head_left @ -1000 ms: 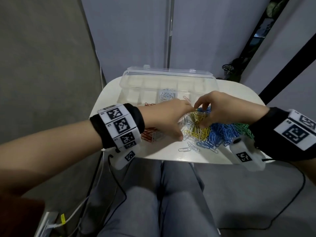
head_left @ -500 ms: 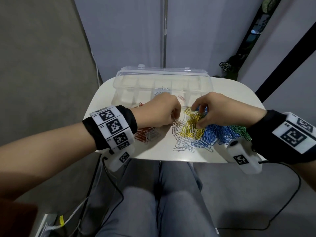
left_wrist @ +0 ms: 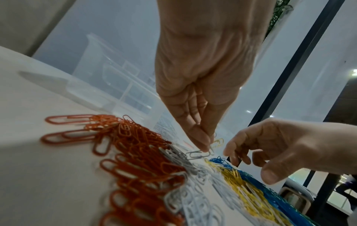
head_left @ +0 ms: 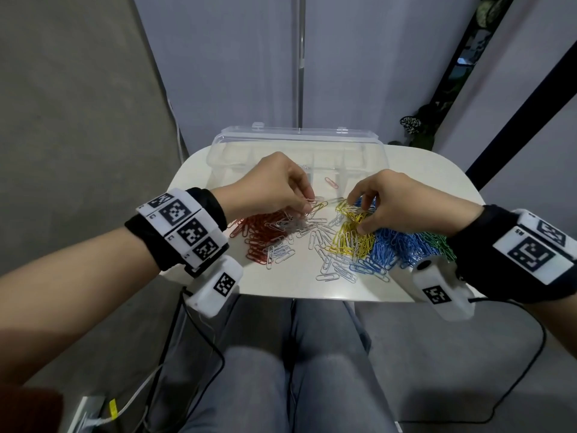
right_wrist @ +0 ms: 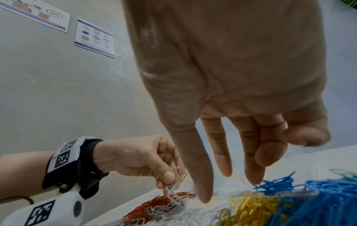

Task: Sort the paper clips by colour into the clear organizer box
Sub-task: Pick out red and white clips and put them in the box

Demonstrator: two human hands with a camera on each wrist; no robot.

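Black wristbands [head_left: 175, 235] carry white tag-marked blocks; grey trousers [head_left: 281, 370].

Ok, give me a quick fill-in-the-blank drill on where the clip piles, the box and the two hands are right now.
1. The heap of red paper clips lies nearest the person's ____ hand.
2. The left hand pinches a few ____ paper clips together with a yellow one.
3. The right hand reaches into the heap of ____ paper clips, beside the heap of blue paper clips.
4. The clear plastic organizer box stands at the ____ edge of the white table.

Missing words: left; white; yellow; far
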